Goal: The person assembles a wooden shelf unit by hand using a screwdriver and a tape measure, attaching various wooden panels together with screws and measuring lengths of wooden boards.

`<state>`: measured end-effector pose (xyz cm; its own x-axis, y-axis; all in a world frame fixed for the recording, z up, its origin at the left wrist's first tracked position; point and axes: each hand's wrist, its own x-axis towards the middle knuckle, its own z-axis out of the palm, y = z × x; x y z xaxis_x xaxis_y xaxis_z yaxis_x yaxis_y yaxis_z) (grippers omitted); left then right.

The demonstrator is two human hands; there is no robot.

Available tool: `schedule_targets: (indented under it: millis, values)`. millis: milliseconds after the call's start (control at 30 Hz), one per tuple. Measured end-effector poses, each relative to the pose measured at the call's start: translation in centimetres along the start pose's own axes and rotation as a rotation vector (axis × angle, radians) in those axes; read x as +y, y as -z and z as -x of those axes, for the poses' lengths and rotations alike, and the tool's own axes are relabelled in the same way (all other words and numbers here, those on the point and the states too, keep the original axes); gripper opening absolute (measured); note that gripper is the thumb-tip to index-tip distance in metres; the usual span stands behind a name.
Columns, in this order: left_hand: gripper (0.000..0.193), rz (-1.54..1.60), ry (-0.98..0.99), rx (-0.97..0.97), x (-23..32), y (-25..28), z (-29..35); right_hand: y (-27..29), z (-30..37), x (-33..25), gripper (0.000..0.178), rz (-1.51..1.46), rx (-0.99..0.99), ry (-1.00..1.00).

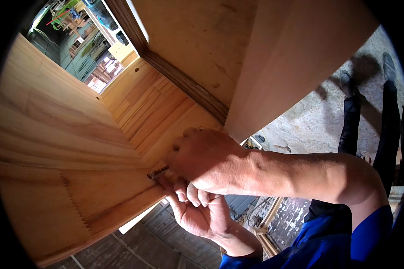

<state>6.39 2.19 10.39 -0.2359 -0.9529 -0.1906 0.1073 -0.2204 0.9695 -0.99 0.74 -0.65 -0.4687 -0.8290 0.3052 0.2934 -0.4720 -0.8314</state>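
Both hands meet at the front edge of a pale wooden cabinet (107,193). My right hand (206,157) reaches in from the right, its back toward me and its fingers curled closed; whatever they grip is hidden beneath the hand. Below it, my left hand (202,217) is turned palm up, fingers bent inward beside the board's edge. A small dark metal piece (158,172), perhaps a screw or part of a hinge, sticks out at the fingertips against the wood. Which fingers pinch it is hard to make out.
A large wooden panel (300,54) slants across the upper right, close to my right hand. Through an opening at upper left, workshop clutter (85,49) shows. A hammer (282,148) lies on the speckled floor (296,121), near my dark-trousered legs (350,121).
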Motion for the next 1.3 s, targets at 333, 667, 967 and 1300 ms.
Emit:
schedule_targets:
  millis: [333,667,967,1300]
  values:
    - [0.030,0.044,-0.001,-0.081,-0.8,0.1,-0.5,-0.3,-0.9,1.1,0.019,0.000,0.003,0.038]
    - [0.031,0.100,-0.014,-0.080,-1.1,-0.1,-0.3,-0.5,-1.0,1.9,0.015,-0.047,0.026,0.129]
    - [0.023,-0.271,-0.095,0.028,-1.3,0.8,2.4,-1.5,-1.8,1.7,0.015,0.030,0.089,0.244]
    - [0.019,-0.634,-0.316,0.072,3.3,5.5,3.2,-0.2,-3.8,1.3,0.015,-0.294,-0.251,0.002]
